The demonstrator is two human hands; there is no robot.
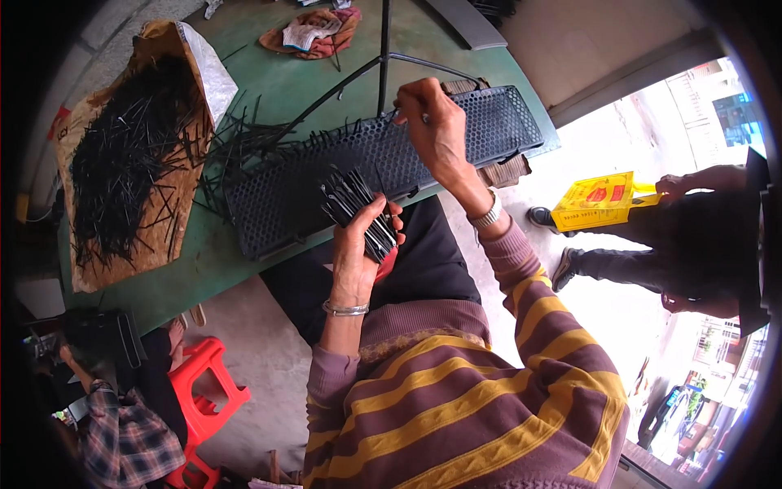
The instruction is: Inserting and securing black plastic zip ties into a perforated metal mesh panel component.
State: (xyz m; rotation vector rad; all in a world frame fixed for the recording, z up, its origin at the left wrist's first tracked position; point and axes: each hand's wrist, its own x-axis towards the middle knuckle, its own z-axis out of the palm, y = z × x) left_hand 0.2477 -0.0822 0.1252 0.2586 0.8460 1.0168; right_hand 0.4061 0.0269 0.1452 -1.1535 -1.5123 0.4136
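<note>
My left hand is wrapped round a bundle of thin black metal rods, which fan out past the fingers near the table's front edge. Over a long black perforated metal rack, my right hand is closed in a pinch. A small tip shows at its fingers, too little to name. Short black rods stand in a row along the rack's far left side. Thin metal bars rise from behind the rack.
On the green table, a brown paper sack lies open under a heap of black rods. Cloth gloves lie at the back. A red stool and a seated person are at lower left. Another person holds a yellow bag at right.
</note>
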